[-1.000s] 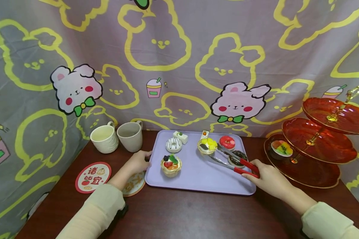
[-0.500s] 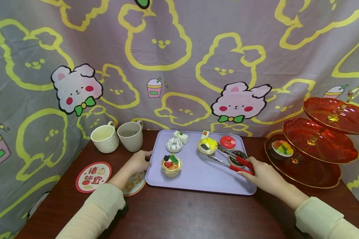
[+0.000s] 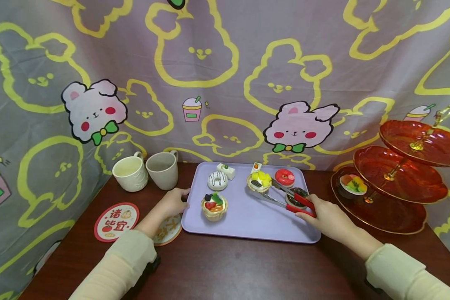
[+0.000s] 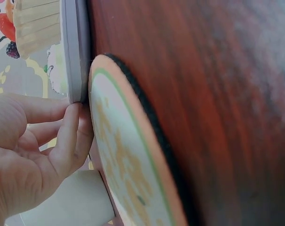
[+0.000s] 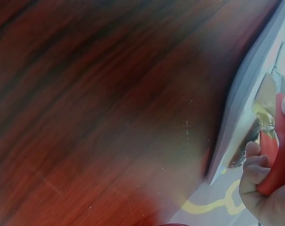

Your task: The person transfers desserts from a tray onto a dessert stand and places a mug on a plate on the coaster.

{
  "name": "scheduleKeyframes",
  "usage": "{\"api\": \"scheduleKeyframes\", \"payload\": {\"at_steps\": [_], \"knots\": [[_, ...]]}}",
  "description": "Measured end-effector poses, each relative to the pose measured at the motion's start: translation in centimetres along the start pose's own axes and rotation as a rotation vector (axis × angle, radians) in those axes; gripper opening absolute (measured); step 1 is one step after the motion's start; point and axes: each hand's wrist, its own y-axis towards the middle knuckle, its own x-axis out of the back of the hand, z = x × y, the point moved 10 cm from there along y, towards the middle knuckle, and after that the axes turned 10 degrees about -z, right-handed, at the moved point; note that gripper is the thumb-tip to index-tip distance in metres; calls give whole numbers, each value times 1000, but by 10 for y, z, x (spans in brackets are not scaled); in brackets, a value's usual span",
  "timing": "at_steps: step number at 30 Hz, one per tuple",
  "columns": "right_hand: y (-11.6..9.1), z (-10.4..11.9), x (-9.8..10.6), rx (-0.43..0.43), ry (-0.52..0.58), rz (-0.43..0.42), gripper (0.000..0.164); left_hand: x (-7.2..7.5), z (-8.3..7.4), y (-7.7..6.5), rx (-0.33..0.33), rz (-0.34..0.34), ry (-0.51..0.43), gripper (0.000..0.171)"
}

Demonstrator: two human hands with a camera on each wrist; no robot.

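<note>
My right hand (image 3: 328, 214) grips the red handles of metal tongs (image 3: 271, 198). Their tips stand on either side of a fruit tart (image 3: 259, 183) with yellow pieces on top, right at its crust. At the left edge of the lilac tray (image 3: 247, 227), my left hand (image 3: 171, 203) pinches the rim between thumb and fingers, as the left wrist view (image 4: 43, 136) shows. Also on the tray are a berry tart (image 3: 214, 208), a white striped donut (image 3: 217, 181), a red donut (image 3: 284, 177) and a chocolate donut (image 3: 297, 196), partly hidden behind the tongs.
Two mugs (image 3: 162, 171) stand back left, beyond a red-rimmed coaster (image 3: 117, 222) and another coaster (image 3: 168, 233) under my left forearm. At right rises a red three-tier stand (image 3: 401, 177); a fruit cup (image 3: 353, 186) sits on its bottom tier. Small cakes (image 3: 226, 171) lie along the tray's back.
My right hand has shifted left and slightly up with the tongs, whose tips have come closer around the yellow fruit tart. The left hand stays at the tray's rim.
</note>
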Motion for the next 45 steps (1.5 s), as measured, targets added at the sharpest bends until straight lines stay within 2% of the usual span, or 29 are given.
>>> {"api": "scheduleKeyframes", "payload": {"at_steps": [29, 45], "knots": [[-8, 2, 5, 14, -19, -17, 54, -2, 0, 1, 5, 5, -17, 58], [-15, 6, 26, -7, -15, -34, 53, 0, 0, 0, 3, 1, 22, 57]]}}
